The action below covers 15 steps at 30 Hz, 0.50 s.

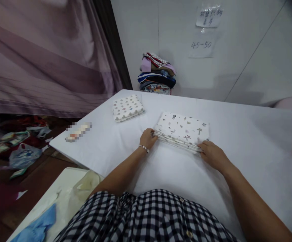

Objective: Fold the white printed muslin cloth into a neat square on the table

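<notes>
A folded white cloth [182, 127] printed with small palm trees and other figures lies in several layers on the white-covered table [236, 141]. At its near left corner, my left hand [148, 138], with a bracelet at the wrist, is closed on the layered edge. The near right corner is gripped by my right hand [213, 153], thumb on top and the other fingers partly hidden. Farther back to the left rests a second folded cloth [128, 107], white with a grey repeated print, touched by neither hand.
A blurred-out item [78, 131] lies near the table's left edge. Folded clothes [157, 74] are stacked behind the table by the wall. A lower white surface [67, 178] with a blue cloth [38, 225] stands at left. Plastic bags [25, 155] lie beyond it; a pink curtain [47, 57] hangs above.
</notes>
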Each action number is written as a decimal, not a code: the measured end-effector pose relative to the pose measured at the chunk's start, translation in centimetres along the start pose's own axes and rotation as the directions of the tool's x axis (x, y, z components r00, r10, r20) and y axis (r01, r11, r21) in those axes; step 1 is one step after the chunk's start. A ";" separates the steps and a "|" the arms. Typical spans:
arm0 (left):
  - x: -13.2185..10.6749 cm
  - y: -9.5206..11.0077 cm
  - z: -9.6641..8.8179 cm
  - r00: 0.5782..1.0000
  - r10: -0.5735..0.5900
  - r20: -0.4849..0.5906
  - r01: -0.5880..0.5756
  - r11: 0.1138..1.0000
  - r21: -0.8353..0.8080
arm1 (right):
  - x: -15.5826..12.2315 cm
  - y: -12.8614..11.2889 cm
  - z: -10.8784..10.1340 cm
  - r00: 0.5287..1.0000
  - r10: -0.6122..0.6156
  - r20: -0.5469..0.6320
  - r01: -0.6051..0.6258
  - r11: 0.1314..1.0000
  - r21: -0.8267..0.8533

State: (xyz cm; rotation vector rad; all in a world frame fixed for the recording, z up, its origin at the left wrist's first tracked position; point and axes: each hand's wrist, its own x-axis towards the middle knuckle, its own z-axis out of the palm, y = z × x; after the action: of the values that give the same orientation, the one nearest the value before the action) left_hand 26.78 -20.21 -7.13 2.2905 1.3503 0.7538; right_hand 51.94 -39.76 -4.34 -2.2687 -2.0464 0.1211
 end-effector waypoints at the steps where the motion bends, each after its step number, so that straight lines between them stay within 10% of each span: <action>1: 0.1 0.1 0.0 1.000 -0.024 0.004 0.024 1.000 0.003 | 0.0 -0.1 0.0 1.000 -0.008 -0.003 0.008 1.000 -0.013; 15: 0.4 -1.9 0.2 0.988 -0.151 -0.031 0.149 0.988 -0.042 | 0.0 -1.6 -0.2 0.999 -0.043 0.010 0.042 0.998 0.040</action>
State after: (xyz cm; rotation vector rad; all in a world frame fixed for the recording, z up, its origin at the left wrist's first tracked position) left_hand 25.81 -18.96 -8.22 2.1272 1.4905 0.7656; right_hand 50.44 -39.56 -3.93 -2.2047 -2.0769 0.1698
